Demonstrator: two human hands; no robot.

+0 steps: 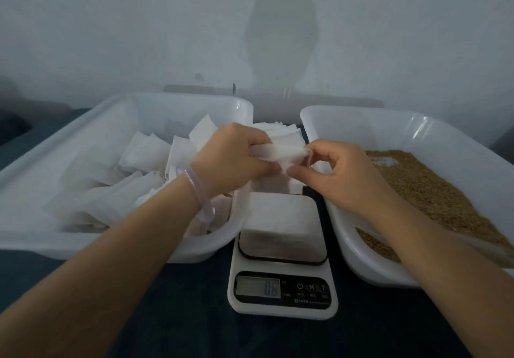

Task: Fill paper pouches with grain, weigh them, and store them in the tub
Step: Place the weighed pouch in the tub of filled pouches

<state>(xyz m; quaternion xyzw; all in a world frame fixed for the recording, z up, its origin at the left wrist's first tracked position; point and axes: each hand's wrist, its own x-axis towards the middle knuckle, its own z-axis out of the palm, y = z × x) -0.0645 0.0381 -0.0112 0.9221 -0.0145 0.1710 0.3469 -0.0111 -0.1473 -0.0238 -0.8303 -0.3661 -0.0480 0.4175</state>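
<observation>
At mid-frame, the left grip (230, 160) curls round a thin white paper pouch (281, 152); the right grip (336, 174) apparently pinches its right edge, knuckles up.

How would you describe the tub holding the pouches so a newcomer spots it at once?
Find the white digital kitchen scale in the middle of the dark table. Two translucent white plastic tubs flank it; the left tub is yours. It is heaped with white paper pouches, whereas the right tub holds loose brown grain.
</observation>
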